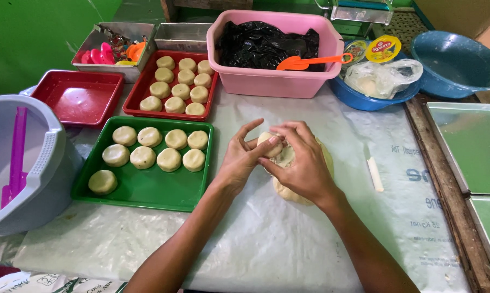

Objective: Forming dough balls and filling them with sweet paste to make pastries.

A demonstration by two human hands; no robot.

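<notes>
My left hand (238,160) and my right hand (300,160) meet over the plastic-covered table and together pinch a small pale dough piece (271,145). Under my right hand lies a larger lump of the same dough (287,191), mostly hidden by the hand. Left of my hands a green tray (147,190) holds several flattened dough rounds (169,159). Behind it a red tray (133,106) holds several more rounds (181,90).
An empty red tray (77,97) and a grey bucket (44,179) with a purple scoop stand at left. A pink tub (272,81) with black plastic and an orange spatula, and blue bowls (456,59), stand behind. A white scraper (374,172) and metal trays (472,141) lie right.
</notes>
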